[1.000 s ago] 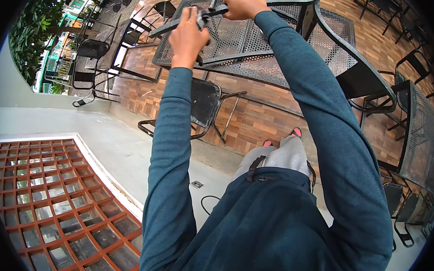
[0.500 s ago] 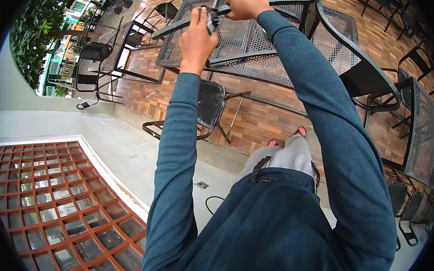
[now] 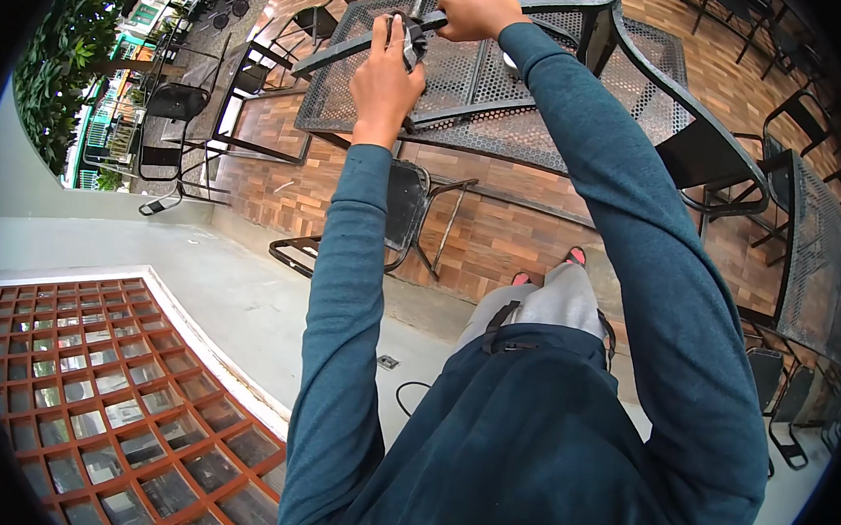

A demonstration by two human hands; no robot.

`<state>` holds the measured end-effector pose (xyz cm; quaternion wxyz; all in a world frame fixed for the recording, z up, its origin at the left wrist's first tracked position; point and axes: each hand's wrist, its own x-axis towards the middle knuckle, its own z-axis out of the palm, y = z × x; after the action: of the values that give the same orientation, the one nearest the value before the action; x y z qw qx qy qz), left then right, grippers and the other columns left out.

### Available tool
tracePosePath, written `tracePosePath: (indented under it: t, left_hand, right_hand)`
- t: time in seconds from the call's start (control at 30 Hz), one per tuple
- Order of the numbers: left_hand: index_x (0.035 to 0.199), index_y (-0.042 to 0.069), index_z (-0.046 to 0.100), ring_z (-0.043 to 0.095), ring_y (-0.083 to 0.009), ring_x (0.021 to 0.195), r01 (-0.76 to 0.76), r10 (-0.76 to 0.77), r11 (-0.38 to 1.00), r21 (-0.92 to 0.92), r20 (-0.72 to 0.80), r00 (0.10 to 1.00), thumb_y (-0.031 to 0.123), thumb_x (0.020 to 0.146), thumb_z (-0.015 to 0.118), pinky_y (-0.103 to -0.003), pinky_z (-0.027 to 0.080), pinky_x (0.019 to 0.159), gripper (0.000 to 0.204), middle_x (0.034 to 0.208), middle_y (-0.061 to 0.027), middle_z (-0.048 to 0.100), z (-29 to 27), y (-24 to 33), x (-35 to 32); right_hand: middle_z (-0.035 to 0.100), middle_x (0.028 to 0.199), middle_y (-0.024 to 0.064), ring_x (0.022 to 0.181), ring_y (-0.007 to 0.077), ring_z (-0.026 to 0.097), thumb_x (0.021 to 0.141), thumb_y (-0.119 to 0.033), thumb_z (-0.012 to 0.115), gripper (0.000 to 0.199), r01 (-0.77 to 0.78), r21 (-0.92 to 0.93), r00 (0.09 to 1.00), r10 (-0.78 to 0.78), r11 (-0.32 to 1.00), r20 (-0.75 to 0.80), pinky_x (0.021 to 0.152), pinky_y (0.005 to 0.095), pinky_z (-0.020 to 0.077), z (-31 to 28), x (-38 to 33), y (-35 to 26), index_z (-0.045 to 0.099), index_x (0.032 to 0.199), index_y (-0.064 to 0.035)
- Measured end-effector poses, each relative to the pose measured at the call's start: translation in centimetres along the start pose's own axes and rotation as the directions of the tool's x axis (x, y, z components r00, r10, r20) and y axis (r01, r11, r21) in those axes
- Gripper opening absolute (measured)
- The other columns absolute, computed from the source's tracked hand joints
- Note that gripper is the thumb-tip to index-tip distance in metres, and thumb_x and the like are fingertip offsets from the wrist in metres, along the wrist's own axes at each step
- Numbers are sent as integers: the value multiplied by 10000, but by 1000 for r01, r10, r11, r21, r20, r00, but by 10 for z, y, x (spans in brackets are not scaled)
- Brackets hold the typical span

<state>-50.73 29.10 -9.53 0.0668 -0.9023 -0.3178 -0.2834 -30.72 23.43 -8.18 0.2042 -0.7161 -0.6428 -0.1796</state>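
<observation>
A black metal chair [image 3: 701, 156] rests on a black mesh-topped table [image 3: 330, 93] in front of me, tipped over, with its frame bars raised. My right hand [image 3: 479, 13] is closed round a bar of that frame near the top of the view. Just left of it, my left hand [image 3: 385, 87] grips a small crumpled black-and-grey piece [image 3: 413, 46], perhaps a rag, against the same bar. Two of its fingers lie over the bar, and its thumb is on the near side. What the piece is made of cannot be made out.
An upright black chair [image 3: 407, 199] stands between me and the table. More chairs [image 3: 177, 103] are at the left, and another mesh table [image 3: 816, 253] is at the right. A low grey ledge [image 3: 247, 271] and a brown window grid [image 3: 115, 369] lie at lower left.
Both hands keep their grips on the chair bar. My left hand and the crumpled piece have shifted very slightly; the whole view has moved a little.
</observation>
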Motion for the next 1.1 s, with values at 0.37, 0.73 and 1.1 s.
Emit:
tracePosePath:
  t: [0.37,0.73,1.1]
  left_hand:
    - [1483,130,554,745,-370,957,-13,16,1000,27,-95,995,286,834,726,-443,637,769,689,1577,-36,483,7,-9,-3]
    - [1424,160,627,698,-366,1096,87,-92,994,-61,-103,990,287,840,707,-456,592,864,603,1550,-52,522,4,-23,1]
    - [1357,189,688,699,-340,1117,47,-53,998,-40,-169,984,282,853,687,-448,592,884,512,1489,-42,584,-6,-58,-3]
  right_hand:
    - [760,900,165,850,356,745,836,-394,742,332,-22,-51,995,27,998,96,804,487,616,13,17,9,789,959,-89]
    - [754,853,153,804,348,741,850,-391,740,307,-46,-54,990,53,997,129,759,475,618,14,19,8,794,942,-103]
    - [754,859,150,801,346,739,847,-397,737,321,-10,-23,998,12,1000,67,759,471,616,15,15,11,789,940,-94]
